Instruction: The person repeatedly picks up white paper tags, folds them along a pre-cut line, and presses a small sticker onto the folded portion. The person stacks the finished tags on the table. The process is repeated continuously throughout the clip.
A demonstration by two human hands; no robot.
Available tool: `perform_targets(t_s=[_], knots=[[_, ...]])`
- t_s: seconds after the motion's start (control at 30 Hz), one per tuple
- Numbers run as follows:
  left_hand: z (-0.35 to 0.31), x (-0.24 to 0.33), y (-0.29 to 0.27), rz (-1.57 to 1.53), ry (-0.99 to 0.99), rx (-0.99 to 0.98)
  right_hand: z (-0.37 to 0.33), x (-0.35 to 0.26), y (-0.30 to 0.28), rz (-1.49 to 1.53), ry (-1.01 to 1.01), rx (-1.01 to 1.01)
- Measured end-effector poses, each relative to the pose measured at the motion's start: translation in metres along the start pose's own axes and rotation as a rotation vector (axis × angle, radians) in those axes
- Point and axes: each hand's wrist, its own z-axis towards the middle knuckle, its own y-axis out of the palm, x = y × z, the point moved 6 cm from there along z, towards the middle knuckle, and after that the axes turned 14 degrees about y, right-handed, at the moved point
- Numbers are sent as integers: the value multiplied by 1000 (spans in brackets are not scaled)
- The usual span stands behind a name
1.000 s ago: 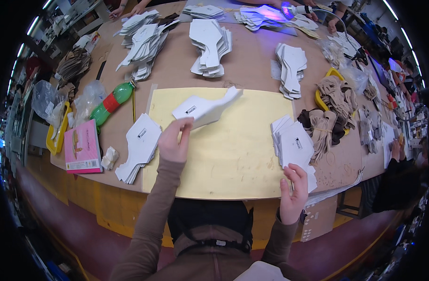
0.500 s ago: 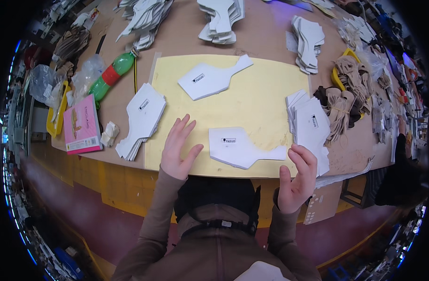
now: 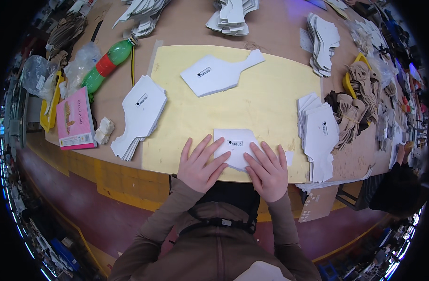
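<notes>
A white cut panel (image 3: 229, 137) with a small black printed mark lies flat near the table's front edge. The fingertips of my left hand (image 3: 199, 167), fingers stretched, touch its left part. Over its right part lies my right hand (image 3: 269, 172), fingers spread, hiding most of the narrow tail. Neither hand grips anything. Farther up the yellow sheet (image 3: 177, 117) rests a second white panel (image 3: 212, 76), its tail pointing right. A fanned stack of white panels (image 3: 140, 112) sits on the left, and another stack (image 3: 320, 136) on the right.
At left are a pink notebook (image 3: 76, 119), a small white block (image 3: 104, 131), a green bottle (image 3: 106, 68) and a yellow tray (image 3: 49, 110). More white stacks (image 3: 231, 23) stand at the back. Beige bundles (image 3: 352, 112) lie at right. A person (image 3: 397, 187) is at far right.
My left hand has moved right and my right hand has moved left and down, both onto the near panel. The whole view has shifted slightly.
</notes>
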Motion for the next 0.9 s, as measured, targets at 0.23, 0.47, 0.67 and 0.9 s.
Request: perform_targets(t_s=[0.23, 0.47, 0.67, 0.9], knots=[[2, -1, 1, 32, -71, 49, 3, -2, 4, -10, 20, 62], [-1, -20, 2, -51, -294, 186, 3, -1, 2, 10, 39, 68], [4, -17, -10, -267, -240, 242, 4, -4, -7, 85, 28, 141], [15, 33, -37, -453, 194, 428, -6, -28, -24, 766, 169, 58]])
